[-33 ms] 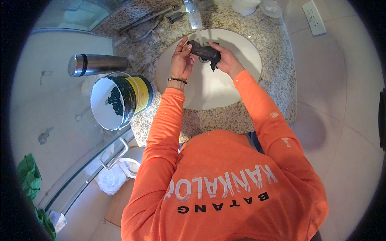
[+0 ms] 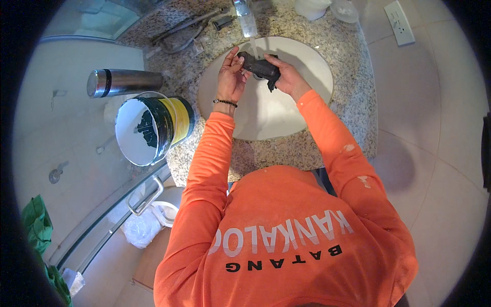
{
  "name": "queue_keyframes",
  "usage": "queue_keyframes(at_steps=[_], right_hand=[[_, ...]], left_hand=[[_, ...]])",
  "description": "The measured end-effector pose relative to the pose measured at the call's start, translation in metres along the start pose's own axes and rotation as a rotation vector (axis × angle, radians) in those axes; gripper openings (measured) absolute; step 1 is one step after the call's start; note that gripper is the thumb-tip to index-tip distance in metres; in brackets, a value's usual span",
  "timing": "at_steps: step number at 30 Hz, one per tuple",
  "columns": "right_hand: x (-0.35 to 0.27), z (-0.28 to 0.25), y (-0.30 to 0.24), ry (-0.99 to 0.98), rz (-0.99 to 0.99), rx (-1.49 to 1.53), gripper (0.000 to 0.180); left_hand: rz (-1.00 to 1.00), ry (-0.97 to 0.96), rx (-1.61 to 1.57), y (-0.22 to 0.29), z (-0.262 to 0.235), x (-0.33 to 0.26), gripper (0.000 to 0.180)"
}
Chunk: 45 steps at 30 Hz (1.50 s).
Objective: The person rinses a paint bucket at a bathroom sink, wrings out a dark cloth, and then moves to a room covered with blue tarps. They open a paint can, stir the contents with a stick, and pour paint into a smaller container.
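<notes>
I hold a dark grey, limp cloth (image 2: 259,67) between both hands over a white oval sink (image 2: 271,120). My left hand (image 2: 232,79) grips its left end, thumb and fingers closed on it. Around the right end, my right hand (image 2: 287,77) is closed, and a loose tip of the cloth hangs below the fingers. A stream of water (image 2: 254,47) runs from the chrome faucet (image 2: 247,23) onto or just behind the cloth. The cloth mostly hides the drain.
Left of the sink stand a paint bucket (image 2: 162,130) with dark green stains and a steel flask (image 2: 125,83). A hose (image 2: 186,33) lies at the back of the speckled counter (image 2: 353,97). White containers (image 2: 311,7) sit at the back right. A door handle (image 2: 148,197) is at lower left.
My right hand and the cloth have shifted very slightly, covering more of the drain. My left hand keeps its place.
</notes>
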State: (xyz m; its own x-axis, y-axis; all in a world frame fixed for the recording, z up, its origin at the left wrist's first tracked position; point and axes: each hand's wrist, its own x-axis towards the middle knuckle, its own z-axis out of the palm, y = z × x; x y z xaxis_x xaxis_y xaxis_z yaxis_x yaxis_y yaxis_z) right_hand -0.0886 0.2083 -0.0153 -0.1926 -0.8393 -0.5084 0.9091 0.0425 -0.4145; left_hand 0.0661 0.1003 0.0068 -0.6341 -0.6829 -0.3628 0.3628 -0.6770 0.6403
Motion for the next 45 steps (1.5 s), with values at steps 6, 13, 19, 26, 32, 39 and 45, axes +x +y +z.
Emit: queue_keyframes(at_steps=[6, 13, 19, 26, 32, 39, 45], right_hand=[[-0.012, 0.016, 0.003, -0.052, 0.039, -0.039, 0.028], [-0.031, 0.028, 0.010, -0.082, 0.048, -0.016, 0.029], [-0.035, 0.029, 0.015, -0.093, 0.025, -0.052, 0.028], [-0.036, 0.033, 0.013, -0.106, 0.005, -0.042, 0.031], [-0.033, 0.027, 0.016, -0.090, -0.021, -0.098, 0.032], [-0.038, 0.032, 0.007, -0.140, 0.033, 0.092, 0.033], [-0.038, 0.026, 0.004, -0.147, 0.056, 0.214, 0.035]], left_hand=[[0.050, -0.064, 0.007, 0.006, 0.004, -0.012, 0.045], [0.036, -0.026, 0.085, 0.008, -0.017, -0.037, 0.042], [0.304, 0.212, 0.740, 0.011, -0.009, -0.047, 0.021], [0.592, 0.228, 1.198, 0.028, 0.034, -0.065, 0.018], [0.573, 0.178, 1.165, 0.024, 0.022, -0.056, 0.017], [0.274, 0.159, 0.443, 0.026, -0.001, -0.049, 0.016], [0.049, 0.179, 0.576, 0.019, -0.005, -0.054, 0.021]])
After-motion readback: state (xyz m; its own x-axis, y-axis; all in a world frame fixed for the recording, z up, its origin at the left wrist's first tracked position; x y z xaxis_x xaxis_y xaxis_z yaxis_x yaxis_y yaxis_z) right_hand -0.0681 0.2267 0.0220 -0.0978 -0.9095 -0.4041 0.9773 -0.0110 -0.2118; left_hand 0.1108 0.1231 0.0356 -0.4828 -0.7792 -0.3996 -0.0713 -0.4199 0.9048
